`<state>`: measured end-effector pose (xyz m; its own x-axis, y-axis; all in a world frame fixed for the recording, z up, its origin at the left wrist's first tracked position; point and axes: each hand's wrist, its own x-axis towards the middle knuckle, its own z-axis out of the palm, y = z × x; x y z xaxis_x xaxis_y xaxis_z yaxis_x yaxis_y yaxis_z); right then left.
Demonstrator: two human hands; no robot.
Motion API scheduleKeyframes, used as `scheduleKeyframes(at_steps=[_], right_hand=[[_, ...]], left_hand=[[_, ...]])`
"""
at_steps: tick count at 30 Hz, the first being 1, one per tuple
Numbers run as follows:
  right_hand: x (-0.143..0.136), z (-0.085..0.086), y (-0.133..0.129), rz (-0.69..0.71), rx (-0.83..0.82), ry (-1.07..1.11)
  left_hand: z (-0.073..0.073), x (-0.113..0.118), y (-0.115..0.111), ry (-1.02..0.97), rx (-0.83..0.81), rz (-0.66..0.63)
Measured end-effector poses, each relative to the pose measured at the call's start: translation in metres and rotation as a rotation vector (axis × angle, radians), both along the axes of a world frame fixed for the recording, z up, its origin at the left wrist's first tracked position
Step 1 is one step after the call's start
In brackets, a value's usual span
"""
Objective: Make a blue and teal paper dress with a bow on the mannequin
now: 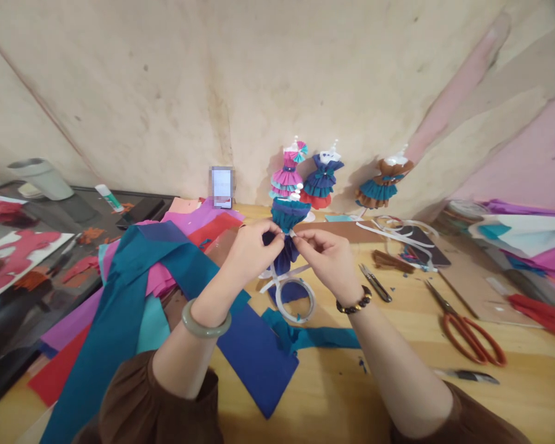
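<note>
Head view: fingers of left hand (pixel 262 243) and right hand (pixel 328 256) are pinched nearly closed at the waist of the teal-and-blue dress figure (pixel 290 216), which is near the desk's (pixel 324 394) wall-side edge, before the pink dress figure (pixel 287 179).

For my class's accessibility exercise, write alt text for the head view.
Left hand and right hand pinch at the waist of a miniature teal and blue dress; behind stand three more dresses, and scissors lie at right.
</note>
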<state>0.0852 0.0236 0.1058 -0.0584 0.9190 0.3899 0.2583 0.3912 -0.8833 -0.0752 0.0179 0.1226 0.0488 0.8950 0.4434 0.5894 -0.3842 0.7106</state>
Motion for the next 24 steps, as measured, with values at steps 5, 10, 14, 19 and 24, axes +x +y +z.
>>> scheduleKeyframes(at_steps=[5, 10, 14, 19, 24], right_hand=[[-0.001, 0.0, 0.0, -0.017, 0.04, -0.053], [0.004, -0.005, -0.001, 0.043, 0.031, -0.031], [0.008, -0.008, 0.0, 0.103, 0.052, -0.043], [0.01, -0.002, 0.002, 0.103, 0.187, -0.118], [0.011, 0.01, -0.003, 0.098, 0.099, -0.107]], left_hand=[[0.006, 0.0, -0.003, 0.038, -0.019, -0.029], [0.006, -0.001, -0.002, 0.025, -0.034, -0.032], [0.004, -0.002, 0.0, 0.011, -0.047, -0.03], [0.004, -0.002, -0.001, 0.029, -0.013, -0.051], [0.006, 0.0, -0.004, 0.038, -0.017, -0.056]])
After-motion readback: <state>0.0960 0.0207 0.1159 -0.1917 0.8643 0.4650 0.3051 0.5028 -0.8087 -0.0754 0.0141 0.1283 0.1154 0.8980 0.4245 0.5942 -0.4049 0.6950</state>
